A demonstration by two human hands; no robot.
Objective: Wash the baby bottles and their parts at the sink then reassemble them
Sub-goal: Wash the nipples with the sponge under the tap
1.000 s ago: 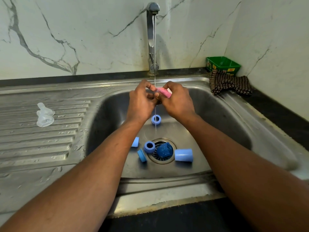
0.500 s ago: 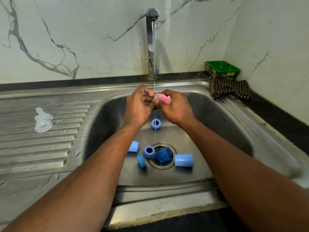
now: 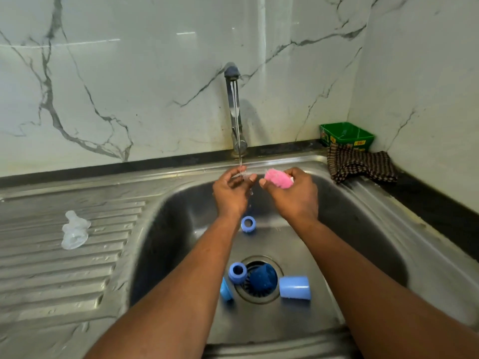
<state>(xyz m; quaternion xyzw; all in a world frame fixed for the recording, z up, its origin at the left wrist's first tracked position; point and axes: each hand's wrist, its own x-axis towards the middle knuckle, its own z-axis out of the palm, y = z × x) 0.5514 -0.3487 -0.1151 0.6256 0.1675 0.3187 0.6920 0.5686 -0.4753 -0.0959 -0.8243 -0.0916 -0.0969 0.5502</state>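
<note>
My left hand [image 3: 231, 193] holds a small clear part [image 3: 243, 176] under the thin stream from the tap [image 3: 234, 110]; the part is hard to make out. My right hand [image 3: 294, 194] grips a pink sponge [image 3: 277, 179] just to the right of the stream. Down in the sink basin [image 3: 363, 229] lie a blue ring [image 3: 248, 224], another blue ring [image 3: 237, 272], a dark blue piece [image 3: 263, 277] on the drain, a light blue cap [image 3: 295, 287] and a blue part [image 3: 226, 289] half hidden by my left forearm. Two clear teats [image 3: 74, 230] lie on the drainboard.
The ribbed drainboard [image 3: 51, 275] stretches to the left of the basin. A green tub [image 3: 346, 134] stands in the back right corner, with a checked cloth [image 3: 360, 163] in front of it. Marble walls close the back and right side.
My hands have parted: the right one drew the pink sponge away to the right, while the left one stays under the stream with the clear part. The view has tilted upward.
</note>
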